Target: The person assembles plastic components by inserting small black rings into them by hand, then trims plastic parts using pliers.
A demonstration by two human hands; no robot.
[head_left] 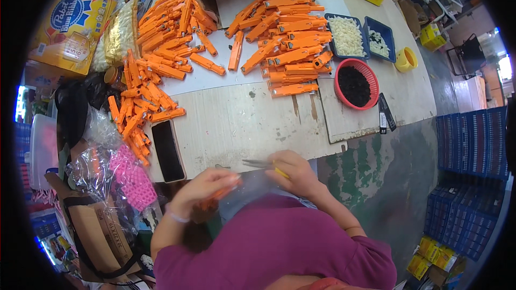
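My right hand (294, 174), near the front edge of the table, is closed round yellow-handled scissors (259, 164). The slim grey blades point left over the edge. My left hand (216, 183) is closed in front of my body, somewhat blurred. It holds an orange plastic piece (210, 202), partly hidden by the fingers. A loose heap of long orange plastic pieces (161, 64) with small grey ends covers the far left of the table. Further right lies a stacked row of similar orange pieces (298, 40). A black phone (167, 151) lies left of my hands.
On the right stand a red basket of black bits (339, 87), a tray of white bits (329, 27), a second blue tray (394, 53) and a yellow cup (406, 60). Pink mesh (133, 180) and a cardboard box (99, 231) are at the left. Blue crates (473, 142) are stacked right.
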